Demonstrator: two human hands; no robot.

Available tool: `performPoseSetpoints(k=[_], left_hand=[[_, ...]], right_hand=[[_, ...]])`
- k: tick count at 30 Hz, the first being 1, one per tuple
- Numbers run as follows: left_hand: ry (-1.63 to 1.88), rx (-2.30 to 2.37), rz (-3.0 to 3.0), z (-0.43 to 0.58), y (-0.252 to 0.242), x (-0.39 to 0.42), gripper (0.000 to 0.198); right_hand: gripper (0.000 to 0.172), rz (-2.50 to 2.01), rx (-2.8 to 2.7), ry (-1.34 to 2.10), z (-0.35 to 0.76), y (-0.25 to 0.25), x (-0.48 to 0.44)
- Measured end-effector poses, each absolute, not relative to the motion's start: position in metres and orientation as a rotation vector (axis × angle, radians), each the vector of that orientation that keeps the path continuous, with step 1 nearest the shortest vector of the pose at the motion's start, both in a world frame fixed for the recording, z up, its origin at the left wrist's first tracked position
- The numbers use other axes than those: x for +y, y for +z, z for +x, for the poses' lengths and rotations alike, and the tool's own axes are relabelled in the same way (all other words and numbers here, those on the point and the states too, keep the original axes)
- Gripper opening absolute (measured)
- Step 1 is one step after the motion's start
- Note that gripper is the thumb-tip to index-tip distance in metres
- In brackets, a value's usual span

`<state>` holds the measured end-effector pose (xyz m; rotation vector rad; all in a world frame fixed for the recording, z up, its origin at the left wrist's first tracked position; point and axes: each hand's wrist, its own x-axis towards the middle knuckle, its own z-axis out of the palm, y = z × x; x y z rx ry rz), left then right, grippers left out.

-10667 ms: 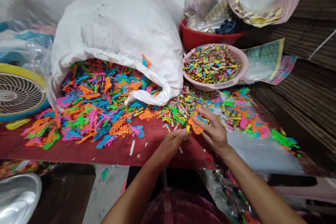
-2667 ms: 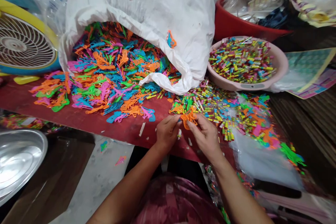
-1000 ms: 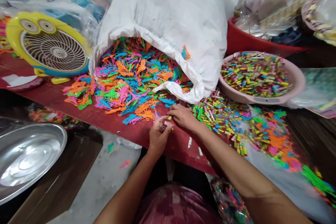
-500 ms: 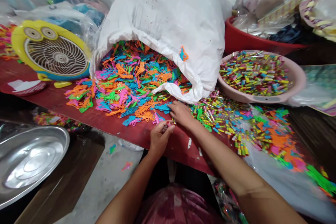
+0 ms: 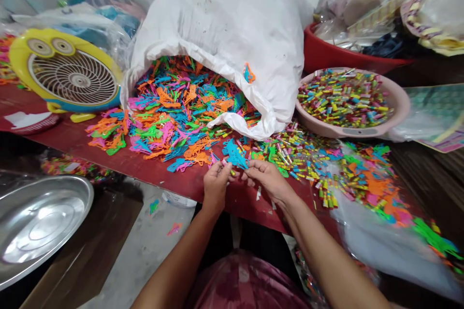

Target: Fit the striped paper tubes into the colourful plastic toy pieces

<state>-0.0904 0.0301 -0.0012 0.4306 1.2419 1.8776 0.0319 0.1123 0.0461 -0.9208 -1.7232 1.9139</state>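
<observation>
My right hand (image 5: 266, 178) pinches a blue plastic toy piece (image 5: 235, 155) just above the red table (image 5: 145, 169), near its front edge. My left hand (image 5: 215, 184) is closed beside it, fingertips pinched on a small tube (image 5: 225, 163) that touches the blue piece. Behind them lies a heap of coloured plastic toy pieces (image 5: 174, 111) spilling out of a big white sack (image 5: 224, 34). Loose small coloured tubes (image 5: 300, 154) are scattered to the right of my hands.
A pink basin (image 5: 362, 131) full of tubes stands at the right, a red tub (image 5: 337, 58) behind it. A yellow fan (image 5: 65, 72) is at the left. A steel bowl (image 5: 36, 222) sits low left. Clear plastic bags (image 5: 373, 231) with coloured pieces lie at right.
My right hand has drawn back from the heap with a blue piece in it and brought it to my left hand. The left hand has stayed put, still pinching.
</observation>
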Motion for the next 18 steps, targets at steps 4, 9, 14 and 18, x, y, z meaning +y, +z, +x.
performPoseSetpoints(k=[4,9,14,18], left_hand=[[1.841,1.242,0.448,-0.082,0.003,0.028,0.027],[1.692,1.14,0.546,-0.081,0.01,0.017,0.027],[1.473,1.022,0.628,-0.078,0.018,0.006,0.03],[1.465,1.081,0.72,-0.069,0.017,0.008,0.029]], right_hand=[[0.022,-0.924,-1.793,1.874,0.05,0.042,0.098],[0.031,-0.835,-2.138,1.219,0.079,0.051,0.096],[0.047,-0.413,-2.549,0.385,0.098,0.067,0.105],[0.039,-0.294,-2.664,0.284,0.107,0.06,0.109]])
